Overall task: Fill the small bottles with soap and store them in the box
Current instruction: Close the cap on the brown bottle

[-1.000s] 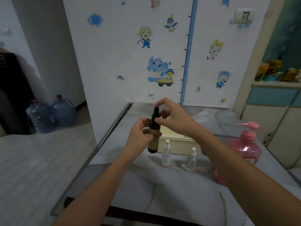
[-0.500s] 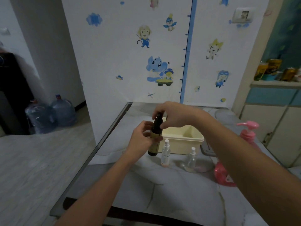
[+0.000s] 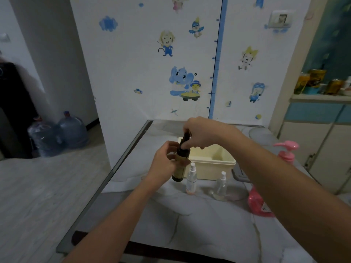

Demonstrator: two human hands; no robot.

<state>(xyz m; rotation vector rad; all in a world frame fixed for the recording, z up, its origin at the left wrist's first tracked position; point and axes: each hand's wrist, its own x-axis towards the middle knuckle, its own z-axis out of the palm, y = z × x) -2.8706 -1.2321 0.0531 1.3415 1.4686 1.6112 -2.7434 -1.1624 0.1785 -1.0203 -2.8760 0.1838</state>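
My left hand (image 3: 164,158) grips the body of a small dark amber bottle (image 3: 180,168), held upright above the table. Over its black cap my right hand (image 3: 203,132) is closed, fingers wrapped around the top. Just behind the bottle sits an open cream box (image 3: 214,164). In front of the box stand two small clear spray bottles (image 3: 191,179), the second one (image 3: 221,185) to the right. A pink pump soap bottle (image 3: 284,154) stands at the right, partly hidden by my right forearm.
The grey marble-patterned table (image 3: 190,221) has a dark left edge beside open floor. A white wall with cartoon stickers stands right behind it. Large water jugs (image 3: 58,133) sit on the floor at left. A cabinet with jars (image 3: 319,114) is at right.
My right hand has come down from above the dark bottle and closed over its cap. Both hands and the bottle have lowered slightly toward the box.
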